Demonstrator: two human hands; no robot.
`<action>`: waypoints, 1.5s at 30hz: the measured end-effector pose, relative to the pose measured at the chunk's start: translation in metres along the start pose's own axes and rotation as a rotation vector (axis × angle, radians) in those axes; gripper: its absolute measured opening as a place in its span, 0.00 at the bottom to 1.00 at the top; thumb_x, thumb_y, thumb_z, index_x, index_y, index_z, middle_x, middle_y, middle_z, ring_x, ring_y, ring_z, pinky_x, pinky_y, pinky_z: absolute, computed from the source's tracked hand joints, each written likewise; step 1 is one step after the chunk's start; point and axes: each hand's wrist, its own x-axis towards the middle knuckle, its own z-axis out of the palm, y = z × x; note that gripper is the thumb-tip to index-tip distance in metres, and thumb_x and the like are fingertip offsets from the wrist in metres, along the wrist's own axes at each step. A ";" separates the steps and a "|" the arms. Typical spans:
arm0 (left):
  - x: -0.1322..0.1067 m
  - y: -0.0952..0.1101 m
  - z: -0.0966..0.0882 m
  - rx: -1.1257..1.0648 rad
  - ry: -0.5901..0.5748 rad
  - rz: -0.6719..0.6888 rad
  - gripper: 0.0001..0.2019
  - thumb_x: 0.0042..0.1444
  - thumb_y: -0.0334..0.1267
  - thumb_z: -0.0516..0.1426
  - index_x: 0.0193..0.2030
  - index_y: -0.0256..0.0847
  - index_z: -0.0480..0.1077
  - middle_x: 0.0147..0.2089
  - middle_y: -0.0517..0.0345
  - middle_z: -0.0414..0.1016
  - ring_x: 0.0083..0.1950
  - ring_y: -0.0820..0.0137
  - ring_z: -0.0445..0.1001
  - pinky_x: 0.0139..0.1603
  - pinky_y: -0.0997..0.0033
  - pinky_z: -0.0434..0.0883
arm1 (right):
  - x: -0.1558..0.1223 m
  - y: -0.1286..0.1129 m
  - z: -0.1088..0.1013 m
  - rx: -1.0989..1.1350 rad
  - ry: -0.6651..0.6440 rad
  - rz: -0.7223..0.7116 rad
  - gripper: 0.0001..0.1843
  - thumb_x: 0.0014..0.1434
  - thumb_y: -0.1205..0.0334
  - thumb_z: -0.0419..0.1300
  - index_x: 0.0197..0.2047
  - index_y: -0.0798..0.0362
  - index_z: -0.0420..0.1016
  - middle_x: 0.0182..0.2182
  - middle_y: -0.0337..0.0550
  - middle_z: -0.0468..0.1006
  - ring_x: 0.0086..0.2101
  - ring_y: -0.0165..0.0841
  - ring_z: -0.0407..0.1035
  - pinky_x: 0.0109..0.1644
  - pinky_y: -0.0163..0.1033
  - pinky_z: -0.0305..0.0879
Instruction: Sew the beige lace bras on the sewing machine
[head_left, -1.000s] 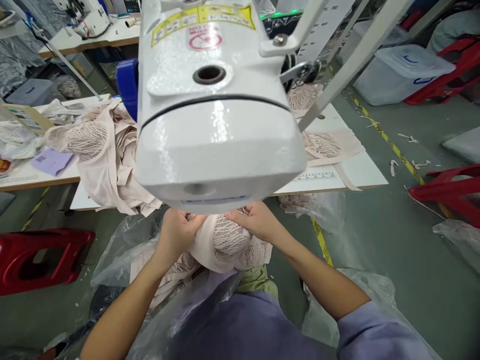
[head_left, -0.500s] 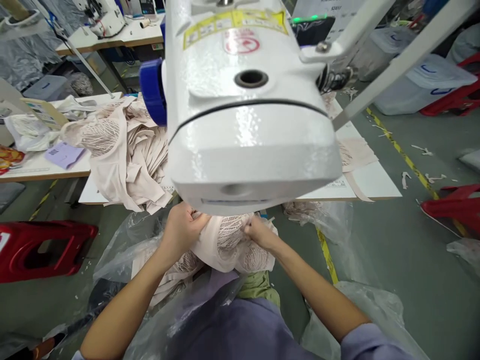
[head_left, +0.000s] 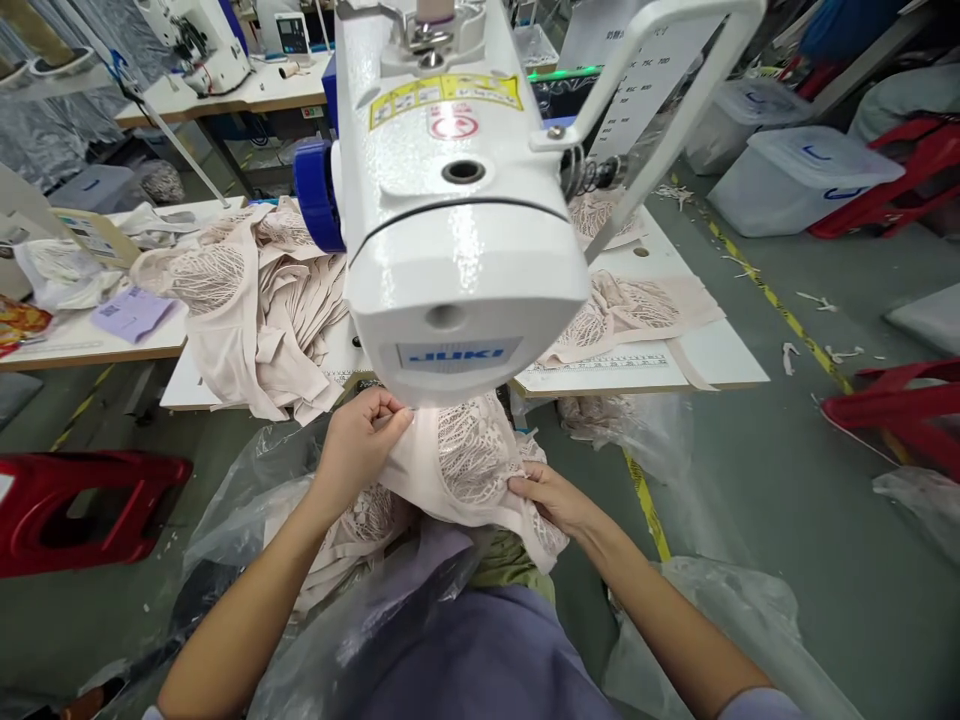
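Observation:
A beige lace bra [head_left: 469,455] hangs between my hands at the front edge of the sewing machine [head_left: 457,270]. My left hand [head_left: 365,435] pinches its left side close under the machine head. Lower down, the fingers of my right hand [head_left: 551,495] grip the bra near its right lace cup. The machine head hides the needle area and the bra's upper edge. Below my left hand, more beige lace pieces [head_left: 367,520] lie in a clear plastic sheet [head_left: 247,490] over my lap.
A stack of beige bras [head_left: 255,300] lies on the table's left. Another lace bra [head_left: 630,305] rests on the right tabletop [head_left: 720,365]. Red stools [head_left: 90,510] stand on the floor, with lidded plastic boxes [head_left: 802,180] at the far right.
My view has shifted, so the machine head looks smaller and the right tabletop shows more. My right hand has moved lower and right on the bra, whose lace cup is now spread flatter.

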 end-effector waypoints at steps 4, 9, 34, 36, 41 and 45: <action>-0.002 -0.010 0.000 -0.007 0.036 0.024 0.09 0.59 0.39 0.60 0.30 0.41 0.67 0.24 0.65 0.65 0.26 0.74 0.63 0.27 0.74 0.61 | -0.014 -0.008 0.001 0.062 0.064 -0.078 0.17 0.47 0.48 0.75 0.34 0.52 0.85 0.29 0.44 0.84 0.28 0.36 0.77 0.39 0.39 0.75; -0.024 -0.008 0.002 0.048 0.288 0.274 0.05 0.63 0.35 0.56 0.44 0.41 0.70 0.41 0.56 0.76 0.43 0.68 0.75 0.45 0.68 0.74 | -0.037 -0.033 0.004 -0.106 0.034 -0.189 0.19 0.54 0.44 0.70 0.37 0.52 0.84 0.31 0.45 0.84 0.28 0.37 0.76 0.37 0.41 0.74; -0.006 0.025 -0.004 0.113 -0.284 -0.002 0.23 0.60 0.53 0.57 0.21 0.40 0.61 0.19 0.66 0.51 0.22 0.75 0.50 0.24 0.73 0.48 | 0.004 -0.135 0.075 -1.107 0.062 -0.333 0.19 0.65 0.51 0.61 0.27 0.53 0.73 0.22 0.36 0.71 0.25 0.29 0.64 0.30 0.34 0.51; 0.000 0.021 -0.005 0.115 -0.248 -0.004 0.24 0.60 0.51 0.57 0.19 0.40 0.57 0.18 0.66 0.50 0.23 0.75 0.50 0.24 0.73 0.49 | 0.012 -0.140 0.073 -1.076 0.056 -0.275 0.18 0.63 0.50 0.63 0.27 0.53 0.74 0.22 0.36 0.71 0.25 0.29 0.63 0.29 0.34 0.51; 0.012 0.015 -0.004 0.116 -0.133 0.084 0.15 0.58 0.42 0.58 0.22 0.41 0.64 0.19 0.63 0.61 0.28 0.70 0.64 0.29 0.73 0.61 | 0.025 -0.147 0.067 -1.005 0.060 -0.249 0.18 0.58 0.47 0.65 0.29 0.53 0.76 0.27 0.39 0.77 0.30 0.34 0.69 0.32 0.36 0.58; 0.022 0.015 -0.004 0.103 -0.054 0.255 0.10 0.58 0.40 0.57 0.27 0.41 0.65 0.26 0.59 0.70 0.35 0.67 0.69 0.39 0.70 0.69 | 0.035 -0.147 0.061 -0.990 0.048 -0.329 0.18 0.56 0.46 0.66 0.32 0.54 0.78 0.32 0.43 0.79 0.34 0.38 0.72 0.40 0.39 0.65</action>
